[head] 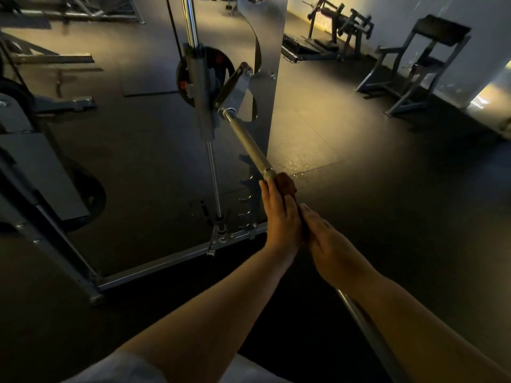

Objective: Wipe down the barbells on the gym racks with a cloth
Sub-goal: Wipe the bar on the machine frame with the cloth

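Fingers of the left hand (279, 217) curl round a bunched rust-brown cloth (286, 183) on the long silver steel barbell (247, 142), out from the grey metal rack upright (273, 51), while the right hand (329, 241) lies along the bar just behind, its grip impossible to tell.

Dim gym; dark rubber floor (359, 194), pale wall (401, 9).

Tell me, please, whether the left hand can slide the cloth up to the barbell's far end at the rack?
Probably yes: the left hand holds the cloth on the barbell, and the bare shaft ahead runs unobstructed to the rack, though the arm looks nearly straight.
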The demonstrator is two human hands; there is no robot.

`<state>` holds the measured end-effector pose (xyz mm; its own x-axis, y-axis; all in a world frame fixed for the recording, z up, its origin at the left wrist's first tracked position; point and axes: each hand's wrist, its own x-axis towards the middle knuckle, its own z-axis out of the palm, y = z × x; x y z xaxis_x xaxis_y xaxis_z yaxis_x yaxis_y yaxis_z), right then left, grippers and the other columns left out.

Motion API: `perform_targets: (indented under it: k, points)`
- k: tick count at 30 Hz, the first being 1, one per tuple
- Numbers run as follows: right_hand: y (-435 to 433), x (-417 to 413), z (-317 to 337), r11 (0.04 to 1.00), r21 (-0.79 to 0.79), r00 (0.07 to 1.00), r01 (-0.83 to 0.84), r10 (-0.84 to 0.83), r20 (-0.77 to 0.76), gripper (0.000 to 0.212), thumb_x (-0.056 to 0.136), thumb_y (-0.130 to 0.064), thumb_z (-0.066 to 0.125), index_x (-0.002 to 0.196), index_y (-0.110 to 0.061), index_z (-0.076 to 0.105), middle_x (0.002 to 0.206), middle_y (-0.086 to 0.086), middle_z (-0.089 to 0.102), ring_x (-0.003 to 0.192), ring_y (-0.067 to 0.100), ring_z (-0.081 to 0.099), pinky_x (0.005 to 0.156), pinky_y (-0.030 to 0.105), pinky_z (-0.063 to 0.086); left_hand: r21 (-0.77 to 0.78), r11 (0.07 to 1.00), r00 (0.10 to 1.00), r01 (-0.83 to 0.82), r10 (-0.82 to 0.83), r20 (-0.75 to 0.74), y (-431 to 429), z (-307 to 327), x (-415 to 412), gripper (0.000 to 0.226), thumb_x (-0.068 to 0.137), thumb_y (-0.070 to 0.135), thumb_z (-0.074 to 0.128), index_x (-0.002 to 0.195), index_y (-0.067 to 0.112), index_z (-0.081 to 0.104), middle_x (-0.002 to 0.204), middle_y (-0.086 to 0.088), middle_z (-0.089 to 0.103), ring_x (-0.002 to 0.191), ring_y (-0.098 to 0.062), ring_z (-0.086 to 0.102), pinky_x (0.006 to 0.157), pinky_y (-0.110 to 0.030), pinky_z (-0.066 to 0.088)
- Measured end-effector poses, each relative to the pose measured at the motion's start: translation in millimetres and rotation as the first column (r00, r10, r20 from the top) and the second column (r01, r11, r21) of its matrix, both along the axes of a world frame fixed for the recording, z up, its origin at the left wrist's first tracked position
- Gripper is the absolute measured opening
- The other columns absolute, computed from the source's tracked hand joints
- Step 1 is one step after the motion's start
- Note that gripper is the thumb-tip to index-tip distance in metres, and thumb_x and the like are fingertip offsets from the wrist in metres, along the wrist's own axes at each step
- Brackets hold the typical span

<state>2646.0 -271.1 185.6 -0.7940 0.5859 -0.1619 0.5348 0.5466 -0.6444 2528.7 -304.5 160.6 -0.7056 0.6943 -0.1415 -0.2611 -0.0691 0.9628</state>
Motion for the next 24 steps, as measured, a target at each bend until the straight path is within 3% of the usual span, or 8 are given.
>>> perform_targets:
  k: [4, 7, 10, 13, 15, 18, 21, 24]
  points:
    - [7.3, -18.1, 0.7, 1.000, -0.021, 0.999, -0.006, 0.005, -0.047, 0.054, 0.110, -0.029, 0.032, 0.162, -0.036, 0.020, 0.169, -0.011, 0.020, 0.155, 0.008, 0.020, 0.126, 0.039, 0.024, 0.035, 0.999, 0.999, 0.034, -0.034, -0.008, -10.6, -12.2, 7.7, 0.060, 0.111, 0.025, 0.033, 0.160, 0.042, 0.005, 0.168, 0.019, -0.008, 0.154, -0.010, 0.005, 0.127, -0.046, 0.014]
    - [12.4, -27.4, 1.2, 1.000, -0.009, 1.000, -0.016, 0.016, -0.017, 0.057, 0.110, -0.023, 0.035, 0.163, -0.035, 0.017, 0.169, -0.012, 0.017, 0.154, 0.008, 0.019, 0.125, 0.032, 0.024, 0.032, 0.999, 0.997, 0.044, -0.046, 0.061, -2.1, -1.3, -15.3, 0.059, 0.110, 0.025, 0.034, 0.159, 0.044, 0.006, 0.168, 0.017, -0.007, 0.155, -0.017, 0.009, 0.126, -0.048, 0.016]
    - [17.9, -36.5, 4.9, 1.000, -0.007, 1.000, -0.008, 0.008, 0.025, 0.057, 0.111, -0.023, 0.035, 0.163, -0.034, 0.016, 0.168, -0.015, 0.015, 0.153, 0.003, 0.015, 0.125, 0.030, 0.020, -0.008, 1.000, 0.996, 0.021, -0.020, 0.085, 14.9, 13.4, -52.0, 0.060, 0.111, 0.023, 0.034, 0.160, 0.040, 0.005, 0.168, 0.015, -0.008, 0.155, -0.017, 0.007, 0.121, -0.039, 0.014]
    - [22.6, -48.2, 4.9, 1.000, 0.012, 0.999, -0.002, 0.002, 0.046, 0.056, 0.111, -0.024, 0.034, 0.163, -0.032, 0.015, 0.169, -0.014, 0.014, 0.152, 0.003, 0.014, 0.126, 0.030, 0.018, 0.009, 1.000, 0.995, 0.014, -0.015, 0.100, 24.2, 13.4, -65.4, 0.060, 0.111, 0.022, 0.034, 0.160, 0.039, 0.003, 0.169, 0.013, -0.008, 0.155, -0.018, 0.006, 0.120, -0.039, 0.014]
    - [26.5, -58.0, 3.6, 1.000, 0.017, 0.999, -0.006, 0.005, 0.037, 0.057, 0.110, -0.021, 0.033, 0.163, -0.031, 0.014, 0.171, -0.010, 0.011, 0.155, 0.006, 0.011, 0.128, 0.035, 0.018, 0.031, 0.999, 0.994, 0.013, -0.016, 0.109, 21.9, 2.6, -57.8, 0.061, 0.110, 0.028, 0.036, 0.157, 0.050, 0.003, 0.169, 0.012, -0.003, 0.155, -0.019, 0.011, 0.122, -0.041, 0.015]
    - [30.6, -72.1, 3.7, 1.000, 0.024, 0.999, -0.005, 0.003, 0.050, 0.058, 0.110, -0.022, 0.033, 0.164, -0.031, 0.012, 0.171, -0.011, 0.007, 0.156, 0.007, 0.007, 0.128, 0.036, 0.016, 0.052, 0.999, 0.995, 0.007, -0.012, 0.101, 14.8, -13.6, -47.1, 0.058, 0.100, 0.046, 0.041, 0.132, 0.082, 0.009, 0.168, 0.005, 0.016, 0.150, -0.023, 0.028, 0.121, -0.055, 0.027]
    - [35.1, -85.5, 6.3, 0.999, 0.033, 0.999, -0.004, 0.002, 0.050, 0.059, 0.110, -0.021, 0.033, 0.164, -0.033, 0.011, 0.171, -0.012, 0.005, 0.155, 0.006, 0.006, 0.127, 0.031, 0.013, 0.034, 0.999, 0.996, 0.024, -0.026, 0.081, 24.1, 1.1, -69.6, 0.060, 0.109, 0.029, 0.037, 0.153, 0.056, 0.006, 0.169, 0.011, 0.001, 0.151, -0.013, 0.016, 0.123, -0.042, 0.019]
    - [40.1, -95.6, 3.7, 0.997, 0.073, 0.997, 0.006, -0.011, 0.076, 0.058, 0.111, -0.020, 0.032, 0.163, -0.032, 0.011, 0.171, -0.012, 0.006, 0.154, 0.005, 0.007, 0.125, 0.027, 0.011, 0.015, 0.999, 0.995, 0.032, -0.033, 0.099, 40.1, 15.5, -104.8, 0.061, 0.111, 0.020, 0.034, 0.161, 0.038, 0.005, 0.169, 0.012, -0.005, 0.153, -0.017, 0.012, 0.120, -0.034, 0.014]
